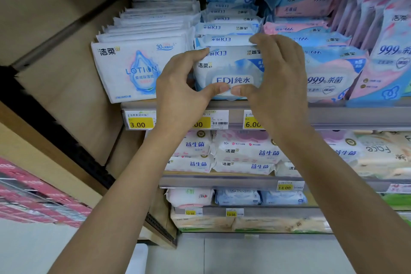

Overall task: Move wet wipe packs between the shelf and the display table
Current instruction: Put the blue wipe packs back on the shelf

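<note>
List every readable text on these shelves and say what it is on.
"EDI纯水": front wipe pack
"LOTION": white pack beside it
"99.9%杀菌": pink-blue pack
"益生菌": lower-shelf packs
"3.00": left price tag
"6.00": right price tag
"14.00": lower price tag
Small tag print and barcode: too small to read.

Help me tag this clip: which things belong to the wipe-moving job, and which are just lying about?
Job: EDI wipe pack, gripped by left hand and right hand; shelf.
Lying about: Lotion tissue pack, 99.9% pack, price tags.
</note>
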A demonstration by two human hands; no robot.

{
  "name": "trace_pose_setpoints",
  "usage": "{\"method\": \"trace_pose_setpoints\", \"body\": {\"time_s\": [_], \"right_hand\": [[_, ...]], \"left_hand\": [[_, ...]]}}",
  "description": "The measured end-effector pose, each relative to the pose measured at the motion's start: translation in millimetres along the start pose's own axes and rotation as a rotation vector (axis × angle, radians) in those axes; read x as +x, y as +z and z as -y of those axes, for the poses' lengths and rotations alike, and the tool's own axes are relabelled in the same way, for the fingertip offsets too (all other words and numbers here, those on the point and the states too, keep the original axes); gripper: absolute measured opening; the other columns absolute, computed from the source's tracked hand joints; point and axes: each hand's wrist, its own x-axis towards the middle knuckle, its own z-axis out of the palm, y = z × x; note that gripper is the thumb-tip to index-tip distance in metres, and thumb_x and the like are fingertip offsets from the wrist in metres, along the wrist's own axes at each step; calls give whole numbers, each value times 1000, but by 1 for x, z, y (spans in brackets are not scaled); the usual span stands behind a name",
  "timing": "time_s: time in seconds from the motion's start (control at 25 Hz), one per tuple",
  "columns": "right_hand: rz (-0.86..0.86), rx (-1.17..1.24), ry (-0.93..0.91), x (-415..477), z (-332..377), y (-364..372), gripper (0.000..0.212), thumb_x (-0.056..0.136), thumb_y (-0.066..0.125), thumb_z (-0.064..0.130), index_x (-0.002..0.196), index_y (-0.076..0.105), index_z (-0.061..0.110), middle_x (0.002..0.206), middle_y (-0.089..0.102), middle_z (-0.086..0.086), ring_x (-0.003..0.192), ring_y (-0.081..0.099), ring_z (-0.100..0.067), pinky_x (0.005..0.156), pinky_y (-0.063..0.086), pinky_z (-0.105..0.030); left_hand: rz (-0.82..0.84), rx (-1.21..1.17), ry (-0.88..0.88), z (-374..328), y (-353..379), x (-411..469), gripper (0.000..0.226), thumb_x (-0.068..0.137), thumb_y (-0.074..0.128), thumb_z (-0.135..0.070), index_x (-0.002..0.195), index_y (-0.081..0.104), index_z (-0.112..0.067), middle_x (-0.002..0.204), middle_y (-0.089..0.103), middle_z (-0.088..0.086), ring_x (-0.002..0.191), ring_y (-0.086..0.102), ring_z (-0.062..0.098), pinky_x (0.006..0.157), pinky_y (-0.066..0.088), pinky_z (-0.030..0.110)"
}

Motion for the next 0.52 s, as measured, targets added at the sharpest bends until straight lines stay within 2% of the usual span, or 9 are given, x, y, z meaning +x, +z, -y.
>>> {"method": "trace_pose_setpoints", "body": {"time_s": [0.08,0.16,0.36,0.44,0.52], "right_hand": [[-21,-146,-67,-1,-5,0,68,52,85,36,108,61,8,100,61,-9,104,55,-32,104,26,-39],[-14,-215,-110,-2,-9,-1,63,51,83,42,102,63,10,97,61,-8,104,57,-30,112,15,-45],[59,-240,-161,2,-11,-9,56,56,79,41,96,64,6,90,63,-11,90,62,-31,113,9,-44],[116,-230,-157,5,-12,-13,56,61,79,41,101,63,5,95,63,-12,96,60,-31,114,5,-43],[150,-239,-165,2,-13,-16,57,67,79,39,110,59,7,106,60,-12,109,56,-31,115,5,-47]], "left_hand": [[24,15,6,0,1,1,64,62,84,-34,121,62,-21,109,56,-11,104,60,15,84,55,37],[58,43,10,0,-1,0,65,62,84,-34,122,62,-22,112,57,-11,106,60,18,87,54,40],[123,128,-10,-3,-10,1,63,67,82,-37,125,59,-28,116,64,-6,97,60,14,88,52,37],[159,143,-22,-6,-13,1,61,71,79,-39,126,56,-30,117,61,-9,100,58,13,88,51,37],[188,149,-12,-7,-14,-2,60,75,76,-40,128,51,-31,119,58,-10,105,56,13,89,51,37]]}}
